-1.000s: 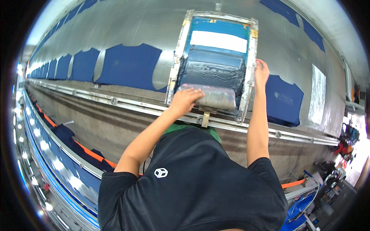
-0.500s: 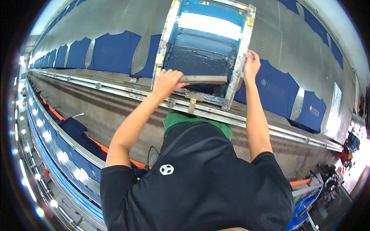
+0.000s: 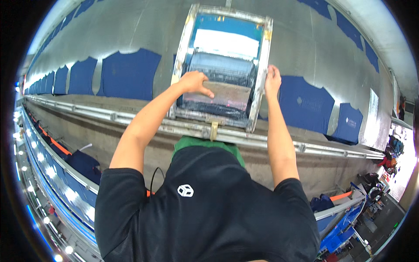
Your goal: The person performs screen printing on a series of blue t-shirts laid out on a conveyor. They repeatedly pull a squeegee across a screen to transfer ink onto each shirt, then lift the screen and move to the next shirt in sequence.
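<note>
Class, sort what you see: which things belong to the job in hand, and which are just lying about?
Part of the job:
- scraper, gripped by the left hand
- frame, right hand at its edge
- dark paste
- blue cloth pieces

Seemingly lying about:
- dark cloth, lower left
- orange strip

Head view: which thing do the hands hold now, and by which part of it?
The left hand holds the flat squeegee by its left end. The right hand is at the frame's right rail; whether it grips cannot be told.
</note>
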A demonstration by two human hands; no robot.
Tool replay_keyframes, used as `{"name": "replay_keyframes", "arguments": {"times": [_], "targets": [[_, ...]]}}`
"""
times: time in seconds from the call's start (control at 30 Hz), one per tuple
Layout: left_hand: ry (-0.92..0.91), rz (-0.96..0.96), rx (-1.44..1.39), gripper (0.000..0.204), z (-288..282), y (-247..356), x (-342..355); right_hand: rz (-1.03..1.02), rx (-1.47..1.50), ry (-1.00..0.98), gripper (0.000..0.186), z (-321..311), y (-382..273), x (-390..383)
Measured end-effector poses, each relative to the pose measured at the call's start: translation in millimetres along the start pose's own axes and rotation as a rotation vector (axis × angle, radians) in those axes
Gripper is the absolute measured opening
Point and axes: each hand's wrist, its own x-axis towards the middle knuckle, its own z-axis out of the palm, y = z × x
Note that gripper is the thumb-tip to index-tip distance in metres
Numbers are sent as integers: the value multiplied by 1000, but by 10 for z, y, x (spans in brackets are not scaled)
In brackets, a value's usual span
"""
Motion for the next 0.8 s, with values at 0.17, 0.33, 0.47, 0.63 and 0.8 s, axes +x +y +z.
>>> {"name": "replay_keyframes", "arguments": {"times": [0.17,0.33,0.47,0.63,0.8], "targets": [[281,-70,148,76,-400,-148,215,-15,-202,-137,40,-166,-226,46],[490,106,266,58,-649,-186,611,-541,-437,-263,47,-209,-1054,226],[340,83,112,49,-797,-281,717,-397,-733,-675,52,44,-1465,374],[198,-36,113,39,-748,-335,623,-406,-648,-633,44,168,-1278,311],[211,-136,99,37,-387,-221,344,-459,-519,-534,33,135,-1038,-136]]}}
